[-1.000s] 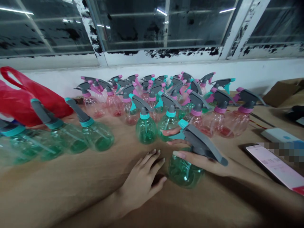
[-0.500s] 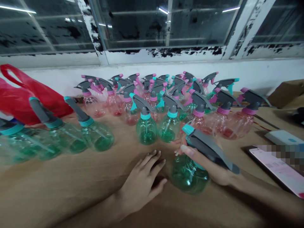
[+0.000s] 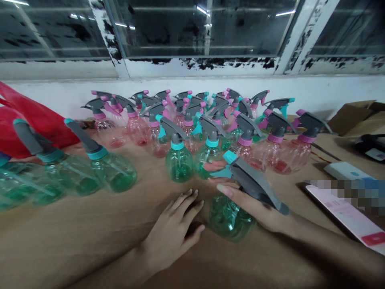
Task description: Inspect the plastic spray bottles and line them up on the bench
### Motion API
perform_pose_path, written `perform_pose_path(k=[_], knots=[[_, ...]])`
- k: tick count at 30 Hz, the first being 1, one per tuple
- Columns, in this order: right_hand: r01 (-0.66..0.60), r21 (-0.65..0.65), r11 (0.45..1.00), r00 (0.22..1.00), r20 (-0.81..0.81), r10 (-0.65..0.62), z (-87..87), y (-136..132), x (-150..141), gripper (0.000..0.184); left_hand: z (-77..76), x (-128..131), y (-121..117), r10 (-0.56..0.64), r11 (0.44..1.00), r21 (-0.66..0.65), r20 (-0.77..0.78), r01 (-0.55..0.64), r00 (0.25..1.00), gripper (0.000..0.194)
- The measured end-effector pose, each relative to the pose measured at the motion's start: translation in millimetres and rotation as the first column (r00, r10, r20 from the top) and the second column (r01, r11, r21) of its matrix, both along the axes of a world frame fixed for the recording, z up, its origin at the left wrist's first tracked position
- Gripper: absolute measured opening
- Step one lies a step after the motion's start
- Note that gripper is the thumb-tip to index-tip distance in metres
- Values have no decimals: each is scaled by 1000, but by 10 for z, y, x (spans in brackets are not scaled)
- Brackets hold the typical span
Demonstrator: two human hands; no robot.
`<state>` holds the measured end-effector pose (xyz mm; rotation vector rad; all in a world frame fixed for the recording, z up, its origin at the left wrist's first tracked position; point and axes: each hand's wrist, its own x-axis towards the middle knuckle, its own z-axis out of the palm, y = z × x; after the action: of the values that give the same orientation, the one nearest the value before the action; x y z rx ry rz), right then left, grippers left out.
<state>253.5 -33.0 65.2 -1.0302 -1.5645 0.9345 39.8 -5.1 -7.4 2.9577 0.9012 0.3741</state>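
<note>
The right hand (image 3: 255, 208) is closed around the neck of a rounded, clear green plastic spray bottle (image 3: 230, 224) with a grey spray head, turquoise nozzle and turquoise trigger. Its fingers reach across at the trigger and its thumb lies along the near side. This bottle is in front of the person, right of centre; whether its base bears on the brown tabletop (image 3: 120, 228) cannot be determined. The left hand (image 3: 171, 233) lies palm down on the tabletop, fingers extended and slightly spread, just left of the held bottle.

Directly beyond the hands stand two matching green spray bottles (image 3: 179, 166), side by side. Behind and to their right is a crowded group of clear pink plastic spray bottles (image 3: 291, 156) with grey-and-pink heads, mixed with further green ones. More turquoise-collared green bottles (image 3: 112, 174) occupy the left side, near a red plastic bag (image 3: 51, 120). A lit black-edged smartphone (image 3: 339, 212) lies right of the right hand.
</note>
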Motion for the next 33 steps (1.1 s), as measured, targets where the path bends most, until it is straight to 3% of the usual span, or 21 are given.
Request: perform_pose_path(k=[8, 23, 33], knots=[[9, 28, 1000, 999, -52, -8, -31, 12, 2, 29, 0, 4, 0, -4, 1000, 11, -3, 4, 1000, 43], [-1, 3, 1000, 1000, -2, 1, 0, -2, 26, 26, -4, 4, 9, -16, 1000, 7, 29, 16, 999, 43], [0, -31, 1000, 996, 84, 3, -38, 4, 61, 37, 13, 15, 14, -19, 1000, -1, 29, 19, 999, 42]])
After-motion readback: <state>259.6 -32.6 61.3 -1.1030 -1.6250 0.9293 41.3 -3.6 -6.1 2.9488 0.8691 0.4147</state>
